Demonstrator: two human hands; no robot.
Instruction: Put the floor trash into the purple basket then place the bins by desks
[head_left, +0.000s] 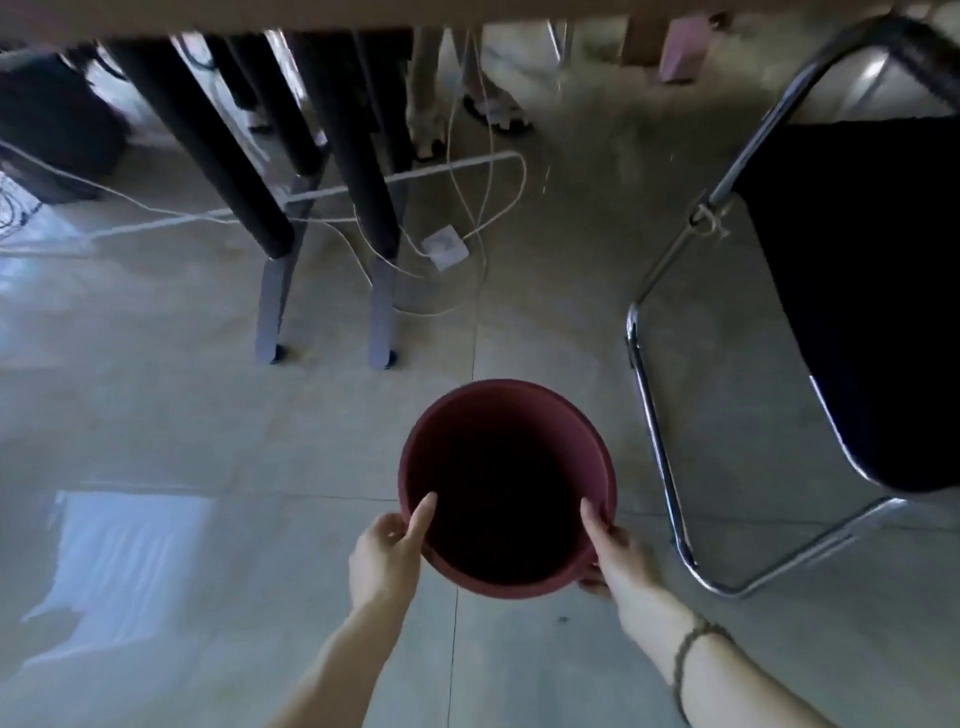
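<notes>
Black chair (857, 291) with chrome frame, white power adapter (442, 246) among cables, tiled floor (156, 415)

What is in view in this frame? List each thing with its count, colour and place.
bin: one, dark red, over the floor at lower centre, held at its near rim; inside too dark to tell contents
desk legs: several, black with grey feet, upper left
cables: several, white, trailing on the floor under the desk
power adapter: one, white, on the floor among the cables
chair: one, black seat on a chrome frame, right
floor: pale tiles, glare patch at lower left
bracelet: one, dark beads, right wrist
left hand: on the bin's near-left rim
right hand: on the bin's near-right rim
</notes>
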